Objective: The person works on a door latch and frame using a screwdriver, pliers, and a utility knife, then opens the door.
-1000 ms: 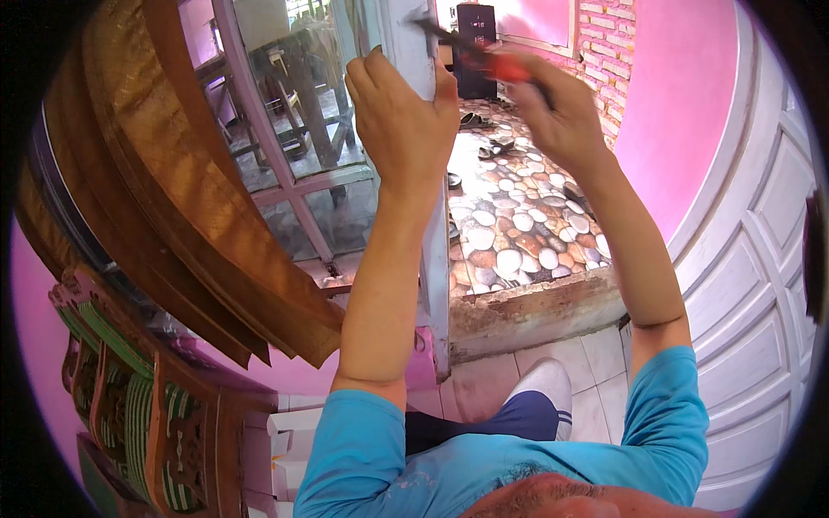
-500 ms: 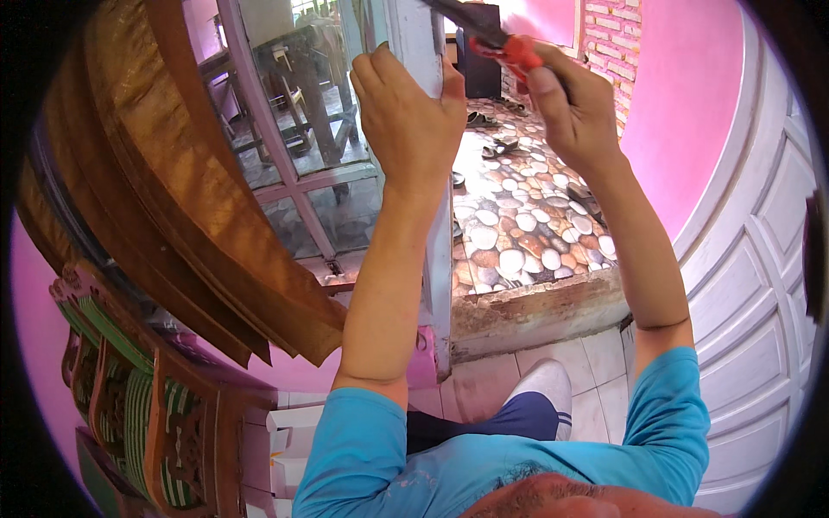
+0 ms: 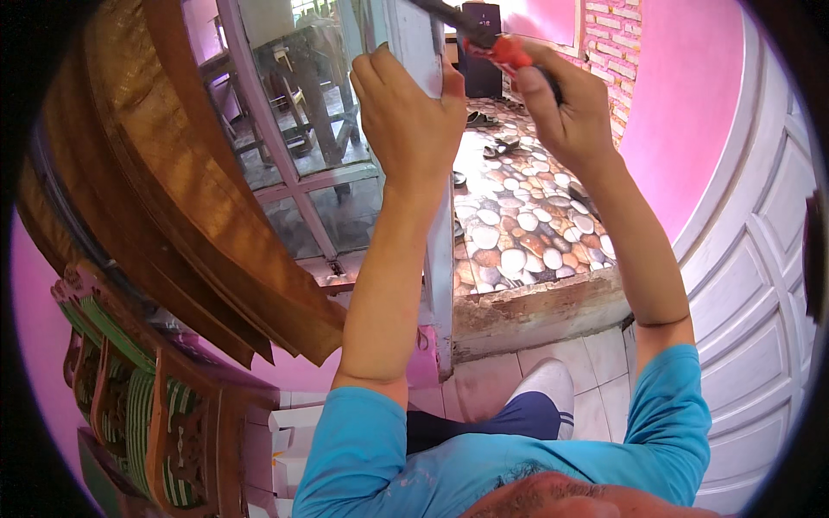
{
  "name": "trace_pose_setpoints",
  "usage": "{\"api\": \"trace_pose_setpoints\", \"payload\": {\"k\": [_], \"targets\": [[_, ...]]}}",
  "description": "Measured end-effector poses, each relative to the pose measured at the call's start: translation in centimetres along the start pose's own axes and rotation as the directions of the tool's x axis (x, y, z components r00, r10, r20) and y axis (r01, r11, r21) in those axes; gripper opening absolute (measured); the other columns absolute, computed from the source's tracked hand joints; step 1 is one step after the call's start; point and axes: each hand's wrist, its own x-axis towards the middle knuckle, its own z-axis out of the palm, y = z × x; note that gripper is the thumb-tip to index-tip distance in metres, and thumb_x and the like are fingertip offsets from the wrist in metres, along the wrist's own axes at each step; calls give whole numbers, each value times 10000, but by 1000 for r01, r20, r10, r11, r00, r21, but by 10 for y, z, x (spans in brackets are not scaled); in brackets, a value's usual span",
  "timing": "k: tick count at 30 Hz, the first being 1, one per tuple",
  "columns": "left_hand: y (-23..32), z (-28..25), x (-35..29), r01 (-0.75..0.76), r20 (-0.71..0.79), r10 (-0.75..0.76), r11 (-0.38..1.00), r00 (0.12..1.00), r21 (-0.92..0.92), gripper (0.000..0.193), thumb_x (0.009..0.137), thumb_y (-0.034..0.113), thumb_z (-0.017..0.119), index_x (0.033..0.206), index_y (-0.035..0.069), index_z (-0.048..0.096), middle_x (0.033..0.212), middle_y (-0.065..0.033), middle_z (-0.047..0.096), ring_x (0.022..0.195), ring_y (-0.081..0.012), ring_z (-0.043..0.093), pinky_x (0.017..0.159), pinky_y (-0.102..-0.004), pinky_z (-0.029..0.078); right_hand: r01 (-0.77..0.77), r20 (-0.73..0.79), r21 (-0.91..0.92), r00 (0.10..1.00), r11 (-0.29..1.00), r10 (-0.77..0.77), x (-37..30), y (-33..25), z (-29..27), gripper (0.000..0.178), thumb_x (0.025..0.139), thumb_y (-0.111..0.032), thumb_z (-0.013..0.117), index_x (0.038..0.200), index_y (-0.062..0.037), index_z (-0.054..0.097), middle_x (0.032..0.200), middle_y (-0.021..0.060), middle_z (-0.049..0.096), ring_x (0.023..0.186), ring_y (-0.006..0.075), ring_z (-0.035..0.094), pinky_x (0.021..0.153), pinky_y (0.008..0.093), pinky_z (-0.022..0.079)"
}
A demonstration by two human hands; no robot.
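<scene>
The tool (image 3: 484,39), dark-shafted with a red and black handle, is raised at the top right of the pale blue post (image 3: 417,39), closed in the right hand (image 3: 570,108); its far end runs out of view, so contact with the post cannot be told. The left hand (image 3: 410,116) spans the post, fingers on its left and thumb on its right, its palm side hidden, so I cannot tell how tight the grip is. The step in hand looks like tool work high on the post, the left hand perhaps steadying; a further stroke would call for keeping that thumb clear. Left of the post are a glazed window frame (image 3: 298,186) and a brown curtain (image 3: 190,198); right of it, sandals (image 3: 501,148). Low to its left, a white box-like object (image 3: 294,420) may be a container; its contents cannot be made out.
</scene>
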Motion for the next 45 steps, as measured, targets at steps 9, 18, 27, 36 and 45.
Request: {"api": "trace_pose_setpoints", "payload": {"k": [9, 18, 27, 36, 45], "targets": [[1, 0, 0, -2, -8, 2, 1000, 1000, 4, 507, 823, 266, 745, 1072, -100, 498, 1031, -220, 484, 983, -396, 533, 836, -475, 492, 44, -138, 95, 990, 995, -30, -2, -3, 12, 336, 963, -347, 634, 1172, -97, 717, 650, 46, 641, 537, 135, 596, 546, 297, 481], [-1, 2, -1, 39, 21, -39, 999, 999, -14, 592, 845, 364, 751, 1102, -107, 502, 1036, -217, 488, 1021, -402, 536, 850, -494, 482, -200, -239, 334, 927, 921, 288, -50, -8, -5, 538, 1077, -449, 370, 1281, -10, 605, 772, 59, 611, 669, 128, 551, 643, 284, 464], [0, -21, 21, 210, 237, -167, 963, 957, -171, 645, 921, 580, 622, 1109, -37, 623, 1162, -228, 583, 1092, -399, 591, 963, -472, 445, -657, 23, 671, 480, 343, 877, -314, -36, -10, 557, 1085, -459, 283, 1201, -19, 605, 720, 36, 575, 597, 121, 550, 560, 283, 447], [-31, -42, 51, 278, 394, -127, 893, 910, -354, 641, 919, 591, 621, 981, -47, 640, 931, -160, 679, 894, -274, 650, 828, -389, 497, -809, 374, 569, 417, 150, 829, -341, -94, 12, 412, 1094, -412, 315, 1231, -62, 484, 811, 63, 615, 633, 111, 575, 573, 262, 486], [-16, -58, 120, 124, 683, 10, 981, 730, -147, 755, 893, 507, 719, 1393, -7, 483, 946, -168, 707, 753, -242, 679, 635, -363, 539, -529, 144, 482, 834, 699, 532, -142, -85, 25, 339, 1052, -219, 440, 1322, -17, 475, 793, 124, 617, 667, 221, 604, 653, 349, 484]]}}
